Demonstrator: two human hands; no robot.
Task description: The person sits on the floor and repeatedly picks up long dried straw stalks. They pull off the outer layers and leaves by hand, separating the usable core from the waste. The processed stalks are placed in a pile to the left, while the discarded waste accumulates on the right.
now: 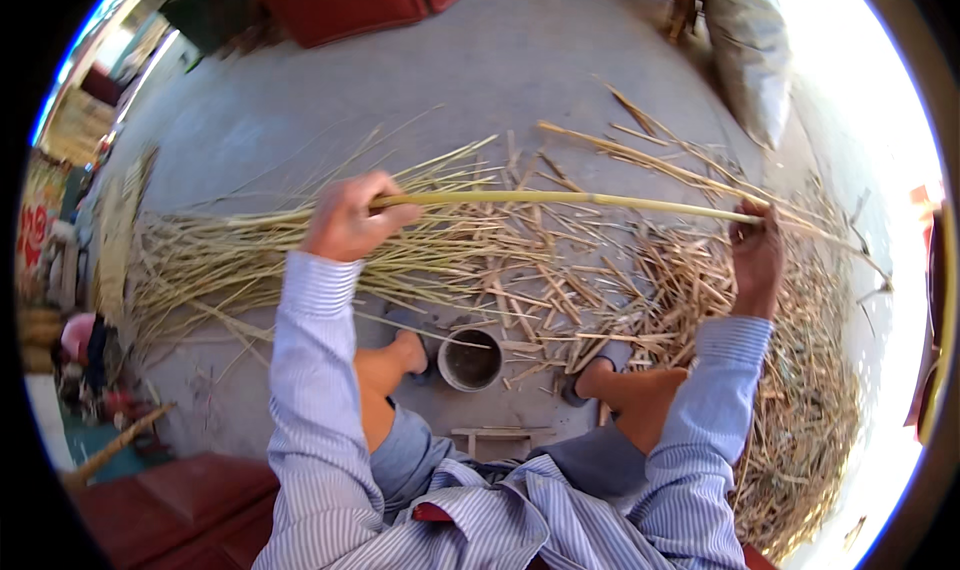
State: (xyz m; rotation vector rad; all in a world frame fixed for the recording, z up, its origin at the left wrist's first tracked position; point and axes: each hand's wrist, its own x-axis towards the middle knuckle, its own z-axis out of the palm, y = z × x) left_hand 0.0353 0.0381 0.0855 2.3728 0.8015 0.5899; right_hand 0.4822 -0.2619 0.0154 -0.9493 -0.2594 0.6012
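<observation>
My left hand (348, 217) is closed around one end of a long pale yellow-green reed stalk (560, 200) that runs level across the view. My right hand (755, 253) grips the same stalk near its other end, at the right. Both arms wear blue striped sleeves. Under the stalk, a heap of dry reed stalks and cut pieces (560, 270) covers the concrete floor (480, 60). Between my feet stands a small round grey pot (470, 359).
A bundle of long stalks (200, 260) lies at the left. Chopped scraps (810, 400) pile up at the right. A white sack (750, 40) leans at the top right. Red cushioned seats (350, 0) stand at the back, and one (170, 500) is under me.
</observation>
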